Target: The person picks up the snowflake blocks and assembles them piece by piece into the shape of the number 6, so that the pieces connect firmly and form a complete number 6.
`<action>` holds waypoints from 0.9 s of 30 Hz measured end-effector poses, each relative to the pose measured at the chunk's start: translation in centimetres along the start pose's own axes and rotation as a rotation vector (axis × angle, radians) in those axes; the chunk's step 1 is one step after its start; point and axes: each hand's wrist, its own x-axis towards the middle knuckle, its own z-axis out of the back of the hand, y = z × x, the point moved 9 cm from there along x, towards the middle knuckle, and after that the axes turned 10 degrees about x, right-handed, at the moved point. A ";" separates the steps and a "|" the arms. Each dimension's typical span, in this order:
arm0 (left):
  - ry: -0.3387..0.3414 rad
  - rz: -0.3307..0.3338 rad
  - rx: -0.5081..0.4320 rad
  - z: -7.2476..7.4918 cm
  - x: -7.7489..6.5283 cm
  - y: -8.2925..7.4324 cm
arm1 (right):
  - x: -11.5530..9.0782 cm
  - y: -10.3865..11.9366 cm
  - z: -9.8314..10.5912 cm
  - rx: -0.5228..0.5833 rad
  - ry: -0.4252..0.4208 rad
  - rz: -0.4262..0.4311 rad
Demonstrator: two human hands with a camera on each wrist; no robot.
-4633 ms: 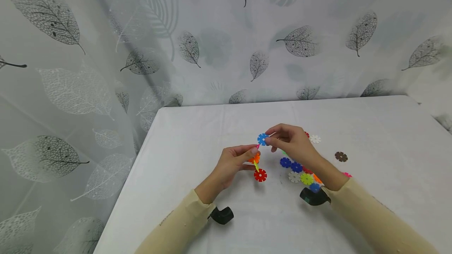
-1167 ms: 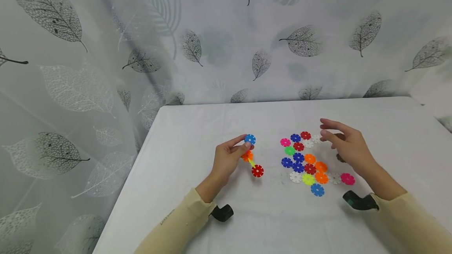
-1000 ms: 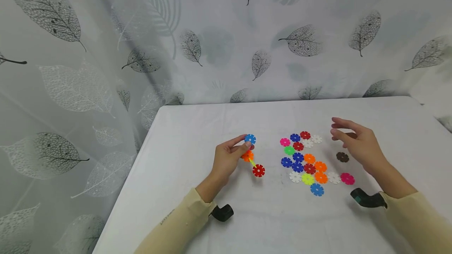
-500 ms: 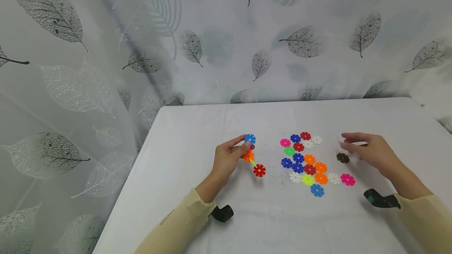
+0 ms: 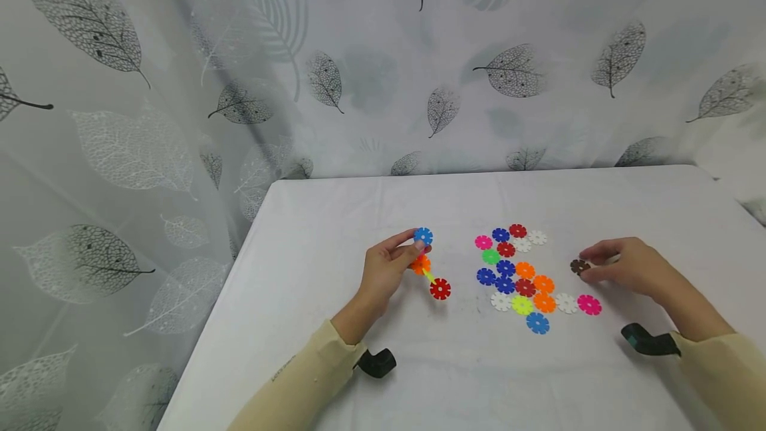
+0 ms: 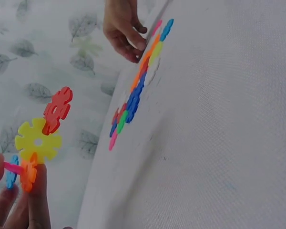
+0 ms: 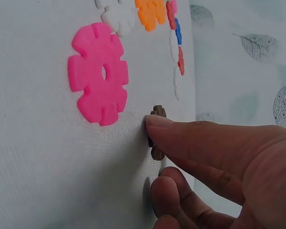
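Note:
My left hand (image 5: 383, 273) pinches a chain of interlocking notched plastic discs above the table. In the left wrist view, the chain runs from a light blue disc (image 6: 11, 171) through a pink disc (image 6: 13, 167) edge-on, an orange disc (image 6: 28, 175) and a yellow disc (image 6: 38, 141) to a red disc (image 6: 57, 110) at the free end. Farther right, my right hand (image 5: 640, 270) has thumb and forefinger on a brown disc (image 5: 578, 267) at the tabletop. The right wrist view shows the thumb across the brown disc (image 7: 157, 153), hiding its middle.
Loose discs of several colours lie grouped between my hands, among them a blue disc (image 5: 537, 323), a green disc (image 5: 491, 257) and a pink disc (image 5: 589, 304) nearest my right hand. A white cloth covers the table (image 5: 335, 218); a leaf-patterned curtain (image 5: 383, 85) hangs behind.
Earlier both hands met at the chain's blue disc. My right hand then went right, past the loose discs, and has come down onto the brown disc. My left hand stays nearly still.

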 end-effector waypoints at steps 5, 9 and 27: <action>0.009 0.001 -0.005 -0.2 0.0 0.0 | -0.1 0.2 0.0 -0.014 -0.012 0.013; 0.013 0.011 -0.003 -0.4 -0.1 0.1 | -0.1 0.5 0.0 0.006 -0.021 0.043; 0.043 0.025 -0.009 -1.2 -0.5 0.0 | 0.5 5.5 -2.7 0.210 -0.001 0.198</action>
